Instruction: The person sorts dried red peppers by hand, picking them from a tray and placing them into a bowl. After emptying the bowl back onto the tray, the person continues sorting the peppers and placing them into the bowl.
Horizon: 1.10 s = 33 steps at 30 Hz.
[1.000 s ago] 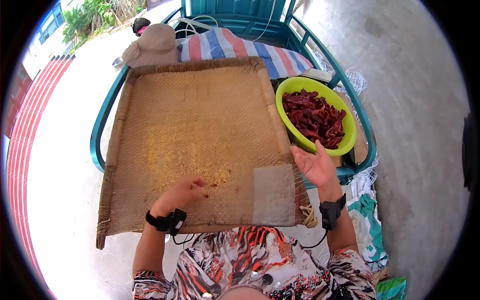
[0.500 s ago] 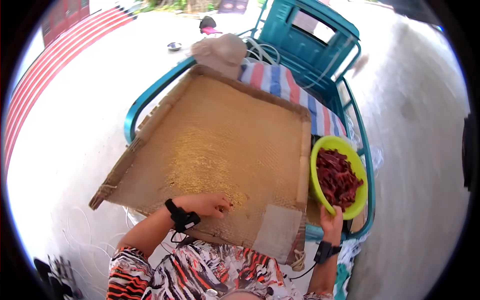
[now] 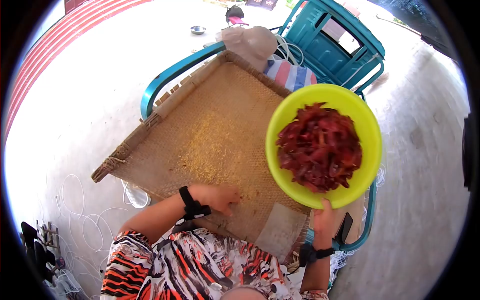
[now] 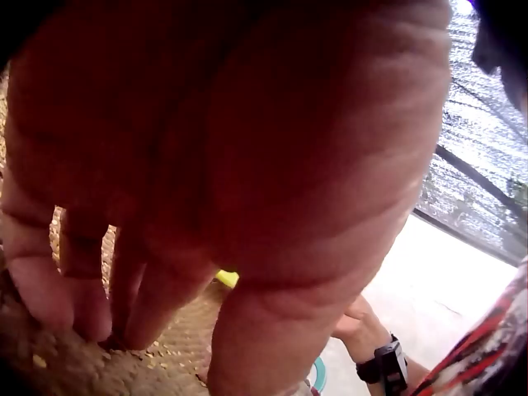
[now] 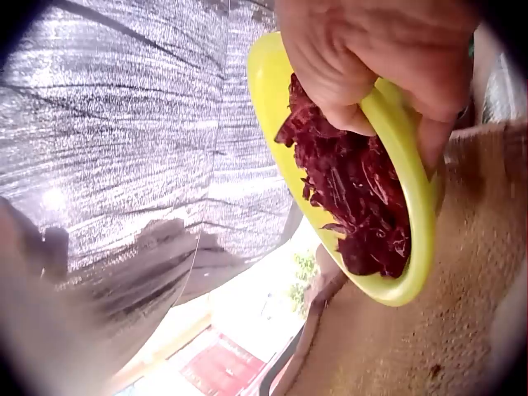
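Observation:
A yellow-green plastic basin (image 3: 371, 145) full of dried red chili peppers (image 3: 320, 147) hangs over the right side of a woven tray (image 3: 240, 95). My right hand (image 3: 324, 220) grips its near rim, with the thumb on the inner side and the fingers outside, as the right wrist view shows at the rim (image 5: 419, 206). Over the near part of the tray is my left hand (image 3: 219, 197), palm down with loosely bent fingers. In the left wrist view its fingertips (image 4: 91, 318) reach down to the weave. Yellow seeds (image 3: 205, 150) are scattered across the tray's middle.
The tray rests on a teal cart with a rail (image 3: 182, 75) at left and a cab panel (image 3: 345, 35) behind. A beige hat (image 3: 250, 42) and a striped sheet (image 3: 290, 75) lie past its far edge. A dark phone-like object (image 3: 344, 230) lies at right.
My right hand, open beside the basin at first, has gripped its rim, then lifted it and carried it left over the tray. My left hand stays over the tray's near part. The view has turned.

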### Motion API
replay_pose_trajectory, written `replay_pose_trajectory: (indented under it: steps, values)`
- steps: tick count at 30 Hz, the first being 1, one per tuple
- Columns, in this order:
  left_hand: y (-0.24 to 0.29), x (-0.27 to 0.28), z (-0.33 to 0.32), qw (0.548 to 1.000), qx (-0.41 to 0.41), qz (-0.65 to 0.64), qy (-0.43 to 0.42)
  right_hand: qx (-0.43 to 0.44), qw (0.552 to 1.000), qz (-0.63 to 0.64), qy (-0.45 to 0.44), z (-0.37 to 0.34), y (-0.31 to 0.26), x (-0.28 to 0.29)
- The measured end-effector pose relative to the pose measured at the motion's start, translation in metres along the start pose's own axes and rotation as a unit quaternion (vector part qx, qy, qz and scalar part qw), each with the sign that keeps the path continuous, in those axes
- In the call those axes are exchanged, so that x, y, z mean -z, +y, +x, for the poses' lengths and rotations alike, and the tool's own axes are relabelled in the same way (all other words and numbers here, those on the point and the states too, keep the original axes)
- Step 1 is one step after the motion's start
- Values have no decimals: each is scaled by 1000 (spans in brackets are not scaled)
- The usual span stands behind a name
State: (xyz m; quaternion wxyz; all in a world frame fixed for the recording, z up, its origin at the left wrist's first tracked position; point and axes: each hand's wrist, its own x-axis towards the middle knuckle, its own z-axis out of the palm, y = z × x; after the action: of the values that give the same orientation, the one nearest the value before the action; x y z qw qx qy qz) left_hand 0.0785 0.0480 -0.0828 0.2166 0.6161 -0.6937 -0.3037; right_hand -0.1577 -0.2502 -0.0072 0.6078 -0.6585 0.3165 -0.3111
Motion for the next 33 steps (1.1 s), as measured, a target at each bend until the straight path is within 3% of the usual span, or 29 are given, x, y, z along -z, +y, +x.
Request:
replay_pose_trajectory:
  steps: [1, 3, 7, 10, 16, 18, 19, 25, 33]
  values:
    - [1, -2, -1, 1000, -5, 15, 11, 45, 994, -102, -22, 4, 7, -7]
    - [5, -2, -5, 999, 3, -24, 28, -24, 996, -85, 3, 1, 2, -31]
    - [13, 3, -8, 999, 6, -38, 38, 80, 991, -109, 1, 0, -12, -63]
    - [29, 18, -7, 996, 67, -56, -28, 129, 980, -154, -5, -10, -36, -86]
    - [39, 20, -8, 995, 93, -31, 5, 194, 967, -161, 17, -14, -42, -109]
    - [35, 21, -8, 994, 56, -88, 12, 222, 963, -151, 23, -16, -42, -112]
    - [34, 22, -8, 992, 38, -117, 16, 210, 966, -146, 30, -18, -46, -114]
    - [46, 25, -10, 983, 144, -114, 16, 209, 962, -137, 108, -24, -56, -116]
    - [56, 29, -12, 988, 101, -107, 44, 151, 974, -6, 167, -7, -50, -63]
